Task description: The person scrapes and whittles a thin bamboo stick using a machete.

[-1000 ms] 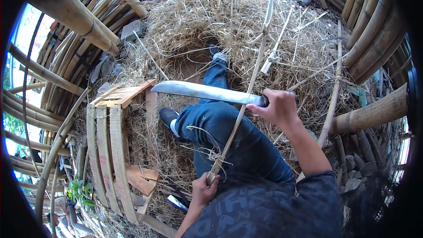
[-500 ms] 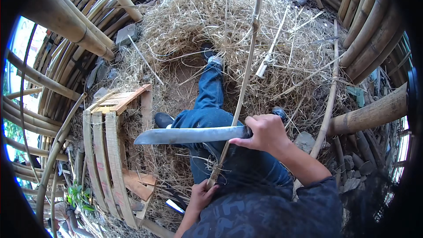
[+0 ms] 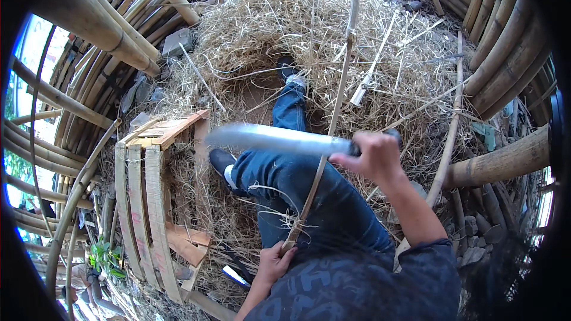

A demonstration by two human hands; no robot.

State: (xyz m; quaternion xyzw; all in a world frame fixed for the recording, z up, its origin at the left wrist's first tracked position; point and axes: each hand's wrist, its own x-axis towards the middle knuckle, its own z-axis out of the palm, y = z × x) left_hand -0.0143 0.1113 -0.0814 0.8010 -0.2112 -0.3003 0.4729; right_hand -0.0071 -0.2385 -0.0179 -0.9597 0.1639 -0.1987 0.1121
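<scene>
Though thick with shavings (image 3: pixel 250 32), ground (image 3: pixel 253 96) partly bare amid bamboo (image 3: pixel 505 157).

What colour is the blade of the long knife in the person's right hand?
The blade is silvery grey, somewhat blurred; the head view shows it.

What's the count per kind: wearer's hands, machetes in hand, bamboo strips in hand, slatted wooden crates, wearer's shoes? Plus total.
Left hand and right hand: 2
Machete in hand: 1
Bamboo strip in hand: 1
Slatted wooden crate: 1
Dark shoes on the wearer: 2
Total: 7
</scene>
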